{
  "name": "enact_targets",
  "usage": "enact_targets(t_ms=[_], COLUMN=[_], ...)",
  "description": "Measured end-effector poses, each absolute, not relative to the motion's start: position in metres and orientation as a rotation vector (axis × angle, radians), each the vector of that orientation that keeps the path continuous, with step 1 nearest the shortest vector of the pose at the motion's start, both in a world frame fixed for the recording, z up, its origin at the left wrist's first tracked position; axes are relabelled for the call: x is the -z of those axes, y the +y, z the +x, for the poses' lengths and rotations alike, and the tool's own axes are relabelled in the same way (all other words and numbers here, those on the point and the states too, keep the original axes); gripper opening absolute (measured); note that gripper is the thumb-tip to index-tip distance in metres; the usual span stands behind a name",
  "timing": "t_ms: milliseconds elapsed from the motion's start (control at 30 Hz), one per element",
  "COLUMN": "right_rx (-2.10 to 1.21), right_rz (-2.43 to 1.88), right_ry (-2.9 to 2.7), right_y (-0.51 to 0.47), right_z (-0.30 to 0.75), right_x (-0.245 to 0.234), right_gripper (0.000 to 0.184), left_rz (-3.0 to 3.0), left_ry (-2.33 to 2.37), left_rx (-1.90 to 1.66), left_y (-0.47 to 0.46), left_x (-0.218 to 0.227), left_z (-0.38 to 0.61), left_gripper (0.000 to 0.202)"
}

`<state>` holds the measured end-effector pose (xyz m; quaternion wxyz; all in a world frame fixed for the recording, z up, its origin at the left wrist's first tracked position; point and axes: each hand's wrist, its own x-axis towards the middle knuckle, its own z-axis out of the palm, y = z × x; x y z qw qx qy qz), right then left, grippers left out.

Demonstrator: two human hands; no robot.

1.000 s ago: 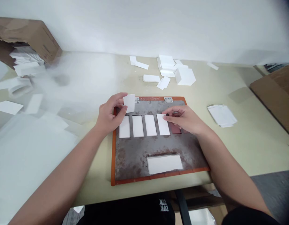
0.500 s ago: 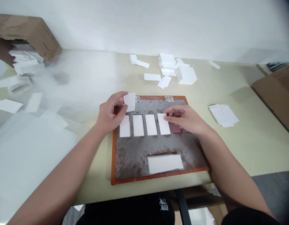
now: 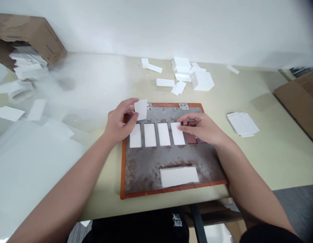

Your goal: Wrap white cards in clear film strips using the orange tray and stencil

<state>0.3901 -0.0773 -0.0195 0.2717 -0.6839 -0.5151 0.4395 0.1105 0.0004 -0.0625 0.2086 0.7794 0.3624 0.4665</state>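
Between the fingers (image 3: 128, 106) of the left hand (image 3: 120, 123), a small white card (image 3: 140, 109) sits pinched near its edge, over the top of a rust-stained steel plate (image 3: 146, 162). It looks light and stiff, though thin enough to bend, so its edges seem the place to hold. Just right of it, the loosely curled right hand (image 3: 198, 127) rests its fingertips on a white strip (image 3: 177, 133) set in the plate, the last of four in a row.

Figure: a white card square (image 3: 141, 109) is being pinched by the left hand (image 3: 120, 123) above the far edge of a rust-stained steel plate (image 3: 146, 165). Four white strips (image 3: 149, 135) are lying across its slots, the rightmost touched by the right hand (image 3: 198, 127).
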Motion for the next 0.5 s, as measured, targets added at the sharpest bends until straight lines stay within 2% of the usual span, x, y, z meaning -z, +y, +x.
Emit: enact_targets(t_ms=[500], right_rx=[-1.219], right_rz=[-1.975], right_ry=[-1.341], right_y=[-0.082], right_z=[0.4], right_x=[0.011], right_gripper=[0.031], left_rz=[2.17], left_ry=[0.975], left_rx=[-1.305], left_y=[0.0], left_x=[0.062], left_z=[0.111], left_gripper=[0.037])
